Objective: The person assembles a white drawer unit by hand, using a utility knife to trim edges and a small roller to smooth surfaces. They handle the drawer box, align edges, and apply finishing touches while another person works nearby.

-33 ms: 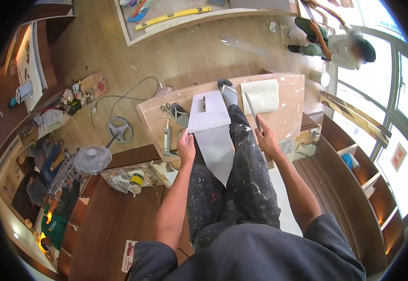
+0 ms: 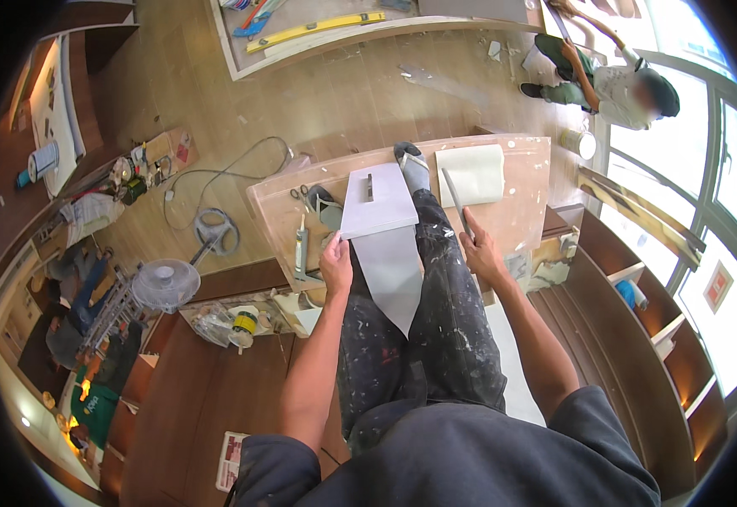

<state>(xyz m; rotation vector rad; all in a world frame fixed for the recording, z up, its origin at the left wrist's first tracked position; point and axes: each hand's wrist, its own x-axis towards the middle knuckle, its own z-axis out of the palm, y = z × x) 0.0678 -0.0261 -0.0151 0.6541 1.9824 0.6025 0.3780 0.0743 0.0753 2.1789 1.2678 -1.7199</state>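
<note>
A pale lilac-white panel (image 2: 390,207) with a small dark metal strip on its face lies tilted in front of my knees. From its near edge a pale sheet (image 2: 390,270) hangs down between my legs and narrows to a point. My left hand (image 2: 335,266) is closed on the panel's near left corner, thumb on top. My right hand (image 2: 482,252) is closed around a long thin grey flat bar (image 2: 452,198), which points away from me, right of the panel and apart from it. Whether the bar is a file or a blade, I cannot tell.
Under my feet is a paint-spotted board (image 2: 525,177) bearing a cream sheet (image 2: 474,173), scissors (image 2: 299,193) and a sealant tube (image 2: 301,249). A standing fan (image 2: 166,285) is at left, a yellow level (image 2: 313,32) at the back. Another person (image 2: 618,89) works far right.
</note>
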